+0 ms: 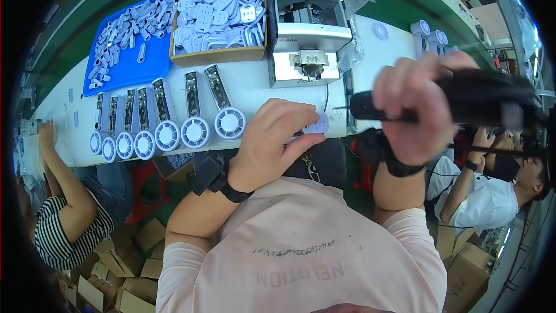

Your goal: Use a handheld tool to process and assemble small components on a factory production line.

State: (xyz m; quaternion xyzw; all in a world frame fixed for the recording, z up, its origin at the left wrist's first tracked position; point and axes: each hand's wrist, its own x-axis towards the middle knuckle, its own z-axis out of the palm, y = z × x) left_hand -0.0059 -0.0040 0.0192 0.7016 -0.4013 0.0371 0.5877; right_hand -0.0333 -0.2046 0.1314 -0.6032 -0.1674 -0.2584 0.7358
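Low over the bench's near edge, my left hand (272,139) pinches a small lavender plastic piece (316,124) with holes in it between thumb and fingers. Part of the piece is hidden behind the fingers. My right hand (417,104), blurred by motion, is wrapped round a black electric screwdriver (480,101). Its thin bit points left toward the piece, apart from it. Left of my left hand stands a row of several lavender handheld fan bodies (230,123), with round grilles toward me and circuit boards showing in their handles.
A cardboard box (217,57) full of lavender covers and a blue tray (128,72) of small lavender parts lie behind the fans. A silver machine (310,29) stands beside the box. More fan parts (425,32) are at the right. People sit on both sides.
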